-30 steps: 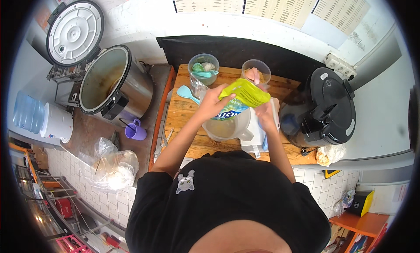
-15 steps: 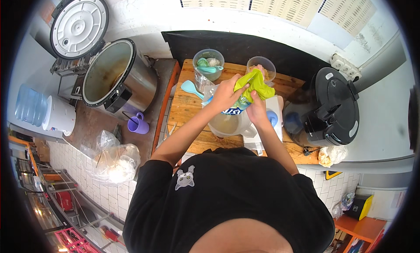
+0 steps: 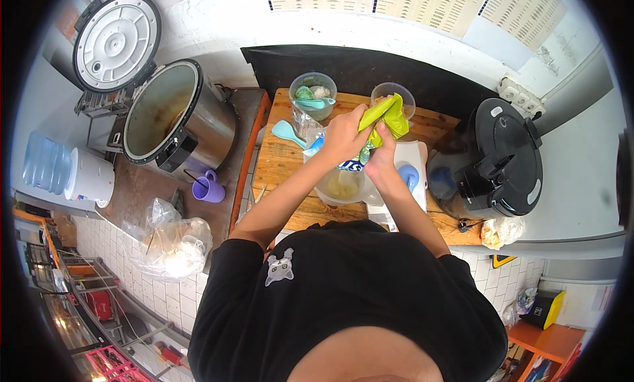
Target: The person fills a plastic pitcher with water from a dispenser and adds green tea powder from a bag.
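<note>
A soft lime-green and blue plastic pouch (image 3: 391, 115) is tilted over a clear plastic pitcher (image 3: 360, 192), its printed end hanging down toward the opening. My left hand (image 3: 345, 136) grips its left side, fingers wrapped round the bunched plastic. Just to the right, my right hand (image 3: 381, 152) squeezes the pouch lower down. Pale yellowish contents (image 3: 341, 184) show inside the pitcher. The pouch's mouth is hidden behind my hands. Left of my left hand lies a light-blue spoon (image 3: 288, 132) on the wooden table (image 3: 274, 177).
Behind stand a clear tub (image 3: 313, 85) with a scoop inside and another clear tub (image 3: 396, 91). A black lidded cooker (image 3: 505, 161) stands at right. An open steel pot (image 3: 214, 121), a purple mug (image 3: 209, 188) and a plastic bag (image 3: 178, 246) occupy the left counter.
The green upper part of the pouch has become narrower and more bunched between my hands. My right hand has moved slightly left and up. The pitcher's contents look yellower than before.
</note>
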### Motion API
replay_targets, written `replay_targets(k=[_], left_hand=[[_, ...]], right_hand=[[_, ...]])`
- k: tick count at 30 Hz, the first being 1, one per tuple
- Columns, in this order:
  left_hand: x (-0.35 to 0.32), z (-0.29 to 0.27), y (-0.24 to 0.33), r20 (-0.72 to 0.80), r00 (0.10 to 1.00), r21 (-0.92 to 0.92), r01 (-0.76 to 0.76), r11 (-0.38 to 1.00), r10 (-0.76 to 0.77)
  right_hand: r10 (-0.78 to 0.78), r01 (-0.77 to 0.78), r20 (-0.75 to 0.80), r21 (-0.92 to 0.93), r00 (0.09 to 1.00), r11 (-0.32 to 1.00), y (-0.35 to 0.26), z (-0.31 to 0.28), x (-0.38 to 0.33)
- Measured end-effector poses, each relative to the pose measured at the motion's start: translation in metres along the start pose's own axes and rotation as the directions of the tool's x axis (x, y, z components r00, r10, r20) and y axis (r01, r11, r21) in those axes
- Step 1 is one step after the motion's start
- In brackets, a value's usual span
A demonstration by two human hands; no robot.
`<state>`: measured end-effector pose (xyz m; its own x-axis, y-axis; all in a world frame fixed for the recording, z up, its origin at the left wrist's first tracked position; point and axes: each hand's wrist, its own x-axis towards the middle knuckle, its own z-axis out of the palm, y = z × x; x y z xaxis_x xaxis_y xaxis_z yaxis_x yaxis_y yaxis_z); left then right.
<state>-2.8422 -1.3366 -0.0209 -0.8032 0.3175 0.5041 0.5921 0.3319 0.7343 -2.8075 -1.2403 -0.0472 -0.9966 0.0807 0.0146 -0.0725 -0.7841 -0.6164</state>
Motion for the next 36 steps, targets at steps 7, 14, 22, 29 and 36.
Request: replay_targets(k=[7,14,22,29,36], left_hand=[[0.005,0.007,0.013,-0.053,0.998,0.068,-0.028,0.997,0.032],[-0.001,0.02,0.003,-0.085,0.992,0.079,-0.081,0.994,0.088],[-0.003,0.006,-0.019,0.172,0.985,0.256,-0.064,0.965,0.02],[-0.01,-0.022,-0.035,0.35,0.935,0.237,-0.026,0.971,-0.06],[-0.036,-0.048,-0.034,0.372,0.926,-0.161,0.129,0.978,-0.061]], right_hand=[[-0.071,0.087,-0.088,0.19,0.994,0.978,-0.001,0.012,0.0],[0.039,-0.031,-0.019,0.32,0.999,0.947,0.01,-0.009,0.0],[0.119,-0.111,-0.026,0.198,0.993,0.974,0.019,-0.069,0.007],[-0.021,0.02,-0.03,-0.049,0.999,0.999,0.012,-0.071,0.001],[-0.043,0.044,-0.031,0.021,0.999,0.999,-0.01,-0.081,0.002]])
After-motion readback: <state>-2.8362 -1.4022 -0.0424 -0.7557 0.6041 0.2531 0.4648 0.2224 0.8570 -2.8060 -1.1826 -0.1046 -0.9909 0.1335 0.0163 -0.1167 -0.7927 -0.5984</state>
